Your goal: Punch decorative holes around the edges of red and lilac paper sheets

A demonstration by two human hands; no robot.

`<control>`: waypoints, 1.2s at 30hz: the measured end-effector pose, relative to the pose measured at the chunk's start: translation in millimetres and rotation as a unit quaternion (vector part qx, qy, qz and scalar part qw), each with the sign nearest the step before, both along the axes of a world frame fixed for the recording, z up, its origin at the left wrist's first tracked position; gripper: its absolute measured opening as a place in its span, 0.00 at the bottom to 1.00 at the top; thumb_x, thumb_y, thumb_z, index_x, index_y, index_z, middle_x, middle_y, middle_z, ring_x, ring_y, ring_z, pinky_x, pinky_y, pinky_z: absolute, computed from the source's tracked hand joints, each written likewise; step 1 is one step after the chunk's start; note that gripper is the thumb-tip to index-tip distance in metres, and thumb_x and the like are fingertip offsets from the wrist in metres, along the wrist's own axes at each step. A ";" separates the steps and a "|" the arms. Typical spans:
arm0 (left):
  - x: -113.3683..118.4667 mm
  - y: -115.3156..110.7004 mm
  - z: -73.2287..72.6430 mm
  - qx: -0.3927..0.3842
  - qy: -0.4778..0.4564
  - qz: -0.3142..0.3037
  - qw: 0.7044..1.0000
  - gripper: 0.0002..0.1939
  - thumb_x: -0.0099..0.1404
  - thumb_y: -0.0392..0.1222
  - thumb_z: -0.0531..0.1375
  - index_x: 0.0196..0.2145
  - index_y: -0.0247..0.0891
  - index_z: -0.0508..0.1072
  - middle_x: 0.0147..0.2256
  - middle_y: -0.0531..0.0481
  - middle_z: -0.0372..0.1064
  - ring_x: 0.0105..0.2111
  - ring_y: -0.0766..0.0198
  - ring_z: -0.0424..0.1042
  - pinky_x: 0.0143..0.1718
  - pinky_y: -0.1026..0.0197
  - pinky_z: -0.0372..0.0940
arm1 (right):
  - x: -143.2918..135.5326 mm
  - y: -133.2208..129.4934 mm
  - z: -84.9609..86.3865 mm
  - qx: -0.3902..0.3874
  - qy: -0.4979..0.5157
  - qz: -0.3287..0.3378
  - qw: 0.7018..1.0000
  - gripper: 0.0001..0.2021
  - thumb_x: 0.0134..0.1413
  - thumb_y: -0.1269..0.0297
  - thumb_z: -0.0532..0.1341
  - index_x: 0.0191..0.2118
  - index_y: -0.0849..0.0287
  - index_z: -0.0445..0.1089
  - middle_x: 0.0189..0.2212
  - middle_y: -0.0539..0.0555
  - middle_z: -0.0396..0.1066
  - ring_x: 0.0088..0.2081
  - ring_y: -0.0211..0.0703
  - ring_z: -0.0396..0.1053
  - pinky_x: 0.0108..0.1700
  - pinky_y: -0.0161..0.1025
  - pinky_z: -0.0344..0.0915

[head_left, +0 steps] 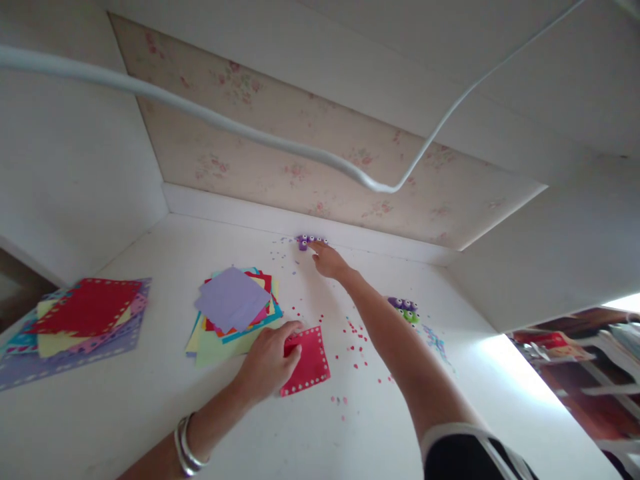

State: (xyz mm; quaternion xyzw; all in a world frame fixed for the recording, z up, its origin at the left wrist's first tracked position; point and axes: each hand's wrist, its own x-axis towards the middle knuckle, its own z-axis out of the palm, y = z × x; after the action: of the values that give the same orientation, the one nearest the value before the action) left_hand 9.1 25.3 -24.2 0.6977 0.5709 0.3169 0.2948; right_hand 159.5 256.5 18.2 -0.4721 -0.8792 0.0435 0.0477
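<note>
My left hand point(275, 357) pinches the left side of a red paper square point(311, 363). Punched holes run along that square's edges. At the back of the white table, my right hand point(327, 259) reaches out to a row of small purple craft punches point(303, 244) with googly eyes. Its fingertips are at the row, thumb apart from the forefinger; whether they grip one is too small to tell. Left of my left hand lies a pile of coloured paper squares with a lilac sheet point(233, 298) on top.
Hole-edged sheets, a red one point(97, 307) uppermost, are stacked at far left. More purple punches point(403, 304) and green punches point(410, 317) stand right of my right forearm. Red paper bits point(355, 348) are scattered mid-table. A white cable point(300, 148) hangs across the front.
</note>
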 end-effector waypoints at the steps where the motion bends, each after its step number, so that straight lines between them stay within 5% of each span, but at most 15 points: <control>1: -0.4 0.0 -0.2 -0.003 -0.007 0.006 1.000 0.16 0.62 0.38 0.55 0.49 0.42 0.68 0.46 0.50 0.73 0.44 0.58 0.71 0.49 0.57 0.61 | -9.6 7.8 -1.2 -0.002 -0.001 0.001 1.000 0.26 0.60 0.75 0.50 0.63 0.58 0.56 0.62 0.55 0.57 0.61 0.41 0.56 0.60 0.36 0.53; 6: -3.5 0.3 1.7 -0.017 -0.028 0.020 0.999 0.13 0.64 0.42 0.55 0.47 0.40 0.67 0.44 0.48 0.73 0.43 0.57 0.70 0.47 0.56 0.62 | -25.6 32.1 -4.0 -0.024 -0.018 -0.018 0.999 0.22 0.60 0.75 0.52 0.59 0.57 0.63 0.55 0.60 0.65 0.54 0.49 0.65 0.55 0.42 0.59; 11: -4.8 1.1 2.5 -0.017 -0.034 0.015 0.999 0.13 0.66 0.43 0.53 0.47 0.41 0.68 0.46 0.48 0.72 0.45 0.56 0.70 0.50 0.54 0.61 | -10.6 23.7 0.2 -0.034 -0.011 -0.034 0.999 0.12 0.60 0.70 0.56 0.48 0.59 0.70 0.51 0.61 0.68 0.51 0.50 0.67 0.52 0.41 0.60; 18: -4.5 3.0 1.9 -0.010 -0.065 0.019 0.998 0.11 0.65 0.42 0.54 0.45 0.39 0.68 0.44 0.46 0.73 0.45 0.56 0.71 0.49 0.54 0.63 | 40.0 -65.6 -6.6 -0.052 0.080 -0.095 0.991 0.12 0.63 0.62 0.53 0.50 0.57 0.63 0.44 0.58 0.74 0.43 0.44 0.73 0.43 0.38 0.65; 22: -4.1 3.3 2.8 0.010 -0.077 0.013 0.997 0.11 0.65 0.41 0.55 0.44 0.40 0.69 0.44 0.46 0.73 0.45 0.57 0.71 0.49 0.54 0.63 | 67.0 -142.1 -24.6 -0.145 0.363 -0.158 0.907 0.10 0.56 0.57 0.60 0.42 0.54 0.65 0.37 0.54 0.76 0.38 0.45 0.75 0.38 0.40 0.68; 26: -3.2 2.4 1.5 0.022 -0.078 0.009 0.997 0.11 0.65 0.42 0.55 0.44 0.41 0.70 0.44 0.47 0.73 0.45 0.58 0.72 0.49 0.56 0.64 | 73.6 -196.3 -40.9 -0.197 0.509 -0.159 0.822 0.11 0.54 0.57 0.62 0.41 0.55 0.65 0.41 0.55 0.75 0.41 0.45 0.74 0.38 0.39 0.68; 30: -2.3 2.4 0.5 0.025 -0.069 0.011 0.997 0.10 0.65 0.44 0.56 0.43 0.41 0.70 0.42 0.48 0.74 0.44 0.58 0.73 0.47 0.57 0.65 | 69.7 -215.1 -48.1 -0.215 0.539 -0.151 0.800 0.11 0.53 0.59 0.63 0.41 0.54 0.66 0.45 0.55 0.73 0.40 0.44 0.74 0.35 0.37 0.69; 36: -1.7 3.0 1.5 0.019 -0.063 0.009 0.998 0.10 0.65 0.45 0.55 0.43 0.42 0.69 0.42 0.50 0.74 0.44 0.59 0.72 0.47 0.57 0.64 | 66.8 -214.5 -52.4 -0.187 0.534 -0.122 0.816 0.10 0.53 0.60 0.63 0.41 0.56 0.68 0.41 0.55 0.74 0.41 0.44 0.74 0.43 0.43 0.70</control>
State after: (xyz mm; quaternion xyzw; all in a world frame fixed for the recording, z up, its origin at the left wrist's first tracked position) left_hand 7.3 28.3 -22.7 0.6763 0.5515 0.3741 0.3138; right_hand 226.3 42.0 -34.2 -0.4781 -0.6258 0.4459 0.4254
